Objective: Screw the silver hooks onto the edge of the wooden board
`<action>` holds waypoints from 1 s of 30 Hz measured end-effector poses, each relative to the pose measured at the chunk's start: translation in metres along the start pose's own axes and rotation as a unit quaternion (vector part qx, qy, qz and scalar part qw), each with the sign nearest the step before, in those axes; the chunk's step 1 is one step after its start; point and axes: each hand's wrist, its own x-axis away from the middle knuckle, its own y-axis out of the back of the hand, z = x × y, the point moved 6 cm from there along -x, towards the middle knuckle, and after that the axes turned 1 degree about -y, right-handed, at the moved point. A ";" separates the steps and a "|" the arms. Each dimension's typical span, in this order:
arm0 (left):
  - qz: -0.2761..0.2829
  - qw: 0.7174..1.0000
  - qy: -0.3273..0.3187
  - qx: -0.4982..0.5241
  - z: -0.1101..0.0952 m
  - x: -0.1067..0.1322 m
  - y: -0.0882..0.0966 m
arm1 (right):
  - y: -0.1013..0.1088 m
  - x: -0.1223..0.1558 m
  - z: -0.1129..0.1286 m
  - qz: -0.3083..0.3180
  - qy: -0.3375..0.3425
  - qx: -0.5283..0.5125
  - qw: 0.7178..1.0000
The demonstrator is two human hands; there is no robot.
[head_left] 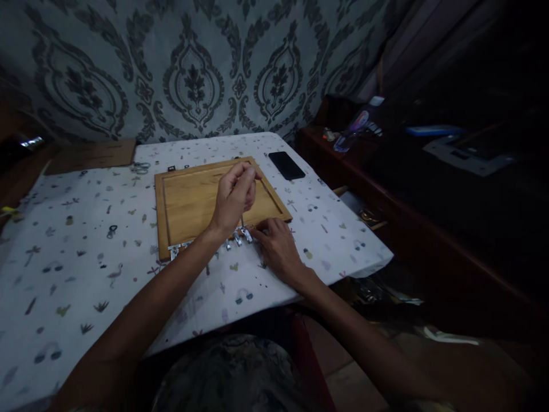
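A wooden framed panel point(193, 200) lies flat on the table, with several shiny metal hinges point(238, 239) along its near edge. My left hand point(235, 193) is closed in a fist above that edge, on a screwdriver point(242, 220). Only the thin shaft shows, pointing down at the rightmost hinge; the handle is hidden in my fingers. Low at the panel's near right corner, my right hand point(278, 246) has its fingers bent together, the thumb side against that same hinge. Part of the near edge is hidden behind my left forearm.
A black phone point(286, 165) lies right of the panel. Scissors point(140, 167) and a brown cardboard sheet point(92, 155) are at the back left. The patterned tablecloth point(107, 229) covers the table. On the dark red ledge point(319, 140) at right stands a plastic bottle point(354, 129).
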 end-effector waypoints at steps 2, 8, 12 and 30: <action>0.007 1.000 0.002 -0.003 0.000 0.000 -0.001 | 0.000 0.000 0.000 -0.005 0.003 0.001 1.000; 0.049 0.999 0.009 -0.007 0.001 0.001 -0.007 | 0.001 0.000 0.000 -0.018 0.010 0.005 1.000; 0.102 0.994 0.027 -0.015 0.000 0.000 -0.012 | 0.001 0.000 0.000 0.000 0.002 -0.001 1.000; 0.165 0.984 0.063 -0.022 0.004 -0.005 -0.023 | 0.000 -0.001 0.000 0.004 -0.002 -0.008 1.000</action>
